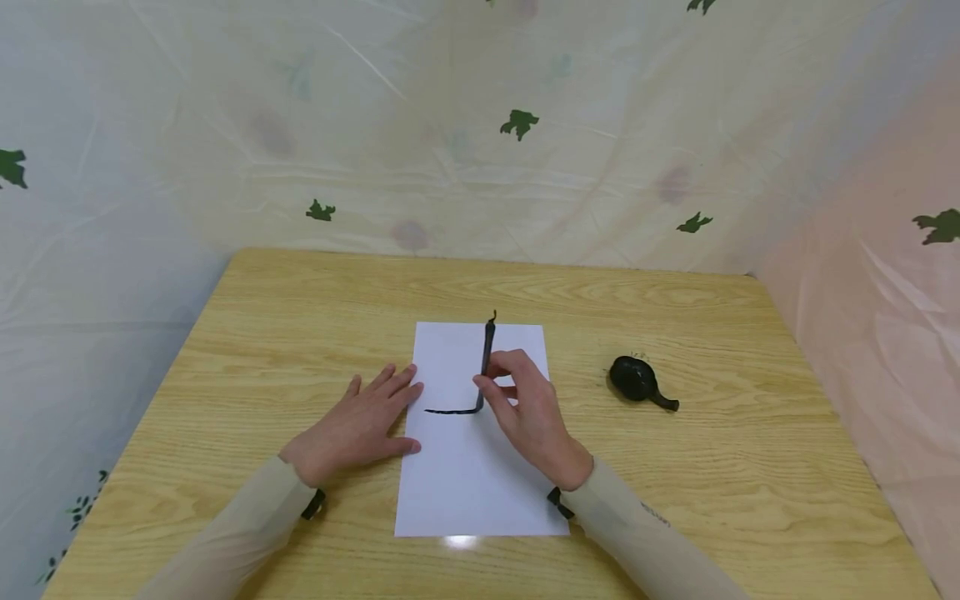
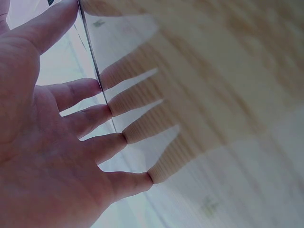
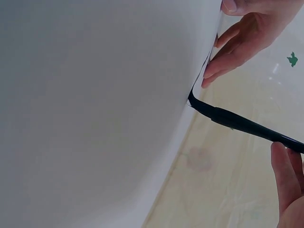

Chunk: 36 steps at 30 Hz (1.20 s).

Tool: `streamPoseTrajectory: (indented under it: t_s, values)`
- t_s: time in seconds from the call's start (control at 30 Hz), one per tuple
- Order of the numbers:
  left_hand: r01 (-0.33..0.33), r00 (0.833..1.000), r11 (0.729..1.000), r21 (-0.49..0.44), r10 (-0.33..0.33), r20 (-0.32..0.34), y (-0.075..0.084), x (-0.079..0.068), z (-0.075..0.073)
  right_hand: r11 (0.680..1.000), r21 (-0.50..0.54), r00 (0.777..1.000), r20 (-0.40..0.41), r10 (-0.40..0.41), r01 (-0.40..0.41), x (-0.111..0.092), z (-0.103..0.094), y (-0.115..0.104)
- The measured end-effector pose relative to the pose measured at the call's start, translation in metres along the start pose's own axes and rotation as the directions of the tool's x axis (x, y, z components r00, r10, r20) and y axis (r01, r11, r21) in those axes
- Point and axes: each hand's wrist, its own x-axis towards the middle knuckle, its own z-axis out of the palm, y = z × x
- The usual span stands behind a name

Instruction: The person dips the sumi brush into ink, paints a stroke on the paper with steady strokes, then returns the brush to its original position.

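With hands apart, left hand spread at the edge of the paper and right hand pinching the near-upright brush, steady the paper and press lightly for an even black line between both hands.

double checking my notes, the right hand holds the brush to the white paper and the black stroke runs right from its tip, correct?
Not quite: the head view shows the black stroke running left from the tip of the brush. The right hand does hold it to the white paper.
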Motion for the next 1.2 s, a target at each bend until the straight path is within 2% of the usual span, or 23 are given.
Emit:
streamPoseTrajectory:
  t_s: [1.2]
  values:
    - [0.011, 1.000, 1.000, -0.019, -0.011, -0.003, -0.0005, 0.0002, -0.0001, 1.000, -0.013, 1.000, -0.021, 0.022, -0.022, -0.0015, -0.0074, 0.0011]
